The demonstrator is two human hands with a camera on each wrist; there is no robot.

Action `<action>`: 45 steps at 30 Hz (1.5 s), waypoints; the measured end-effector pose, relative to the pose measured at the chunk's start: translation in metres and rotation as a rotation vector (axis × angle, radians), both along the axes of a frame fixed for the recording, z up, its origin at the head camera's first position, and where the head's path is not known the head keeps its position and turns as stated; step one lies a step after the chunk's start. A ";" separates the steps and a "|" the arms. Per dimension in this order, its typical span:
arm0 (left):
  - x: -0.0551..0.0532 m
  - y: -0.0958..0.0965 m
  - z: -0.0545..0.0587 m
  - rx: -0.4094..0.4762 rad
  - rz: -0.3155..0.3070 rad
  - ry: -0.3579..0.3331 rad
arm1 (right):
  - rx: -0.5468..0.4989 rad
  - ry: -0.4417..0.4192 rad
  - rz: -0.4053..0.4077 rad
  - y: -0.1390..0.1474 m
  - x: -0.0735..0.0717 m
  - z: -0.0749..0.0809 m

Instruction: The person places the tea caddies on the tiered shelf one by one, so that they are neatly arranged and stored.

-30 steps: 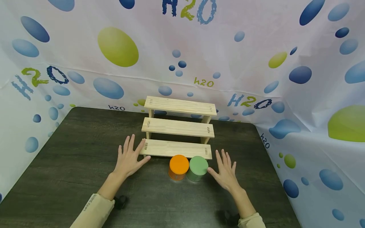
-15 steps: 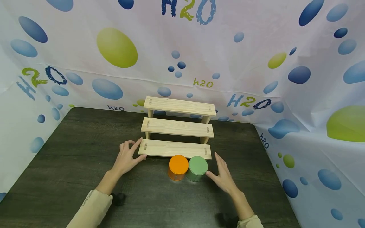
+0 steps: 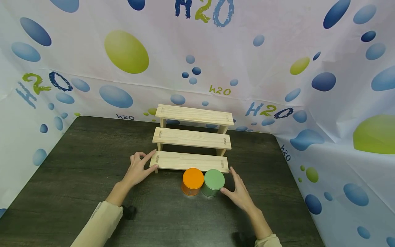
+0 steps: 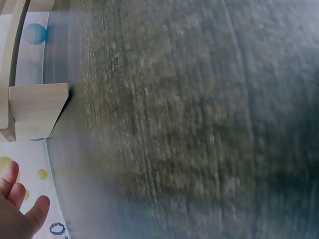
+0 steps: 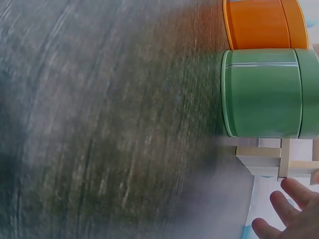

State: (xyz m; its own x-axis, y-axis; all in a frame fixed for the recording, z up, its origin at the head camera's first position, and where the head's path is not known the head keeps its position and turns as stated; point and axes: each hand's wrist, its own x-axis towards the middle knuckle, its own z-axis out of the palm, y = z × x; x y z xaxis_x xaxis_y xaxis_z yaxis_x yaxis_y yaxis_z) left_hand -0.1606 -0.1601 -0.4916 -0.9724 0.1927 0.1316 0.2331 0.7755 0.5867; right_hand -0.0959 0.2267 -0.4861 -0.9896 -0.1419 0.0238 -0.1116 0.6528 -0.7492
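A pale wooden three-tier display stand (image 3: 188, 161) stands on the dark tabletop. At the left end of its lowest shelf, my left hand (image 3: 137, 169) grips the board, thumb at the front edge and index finger at the back corner. An orange lidded tin (image 3: 192, 180) and a green lidded tin (image 3: 213, 181) sit side by side before the stand. Beside the green tin is my right hand (image 3: 240, 193), fingers extended, the thumb tip right at the tin's side and the index fingertip near the shelf's right end. Spread fingers (image 5: 286, 206) show below the green tin in the right wrist view.
The dark wood-grain tabletop (image 3: 77, 171) extends on both sides of the stand. Behind it hangs a white curtain (image 3: 216, 51) printed with blue and green drops, running down the right side as well.
My left hand has closed from spread fingers onto the shelf's left end. My right hand's fingers have come together, and its thumb has moved left to the green tin. Stand and tins stay put.
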 end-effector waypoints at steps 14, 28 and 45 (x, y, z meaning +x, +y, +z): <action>-0.007 0.001 0.000 0.008 0.003 -0.072 | -0.008 -0.009 -0.029 -0.006 0.004 -0.008; -0.010 -0.002 -0.004 0.001 0.000 -0.109 | -0.182 0.006 0.066 -0.011 0.003 -0.017; -0.011 -0.001 -0.005 0.019 -0.006 -0.155 | -0.240 -0.060 0.097 -0.028 0.007 0.014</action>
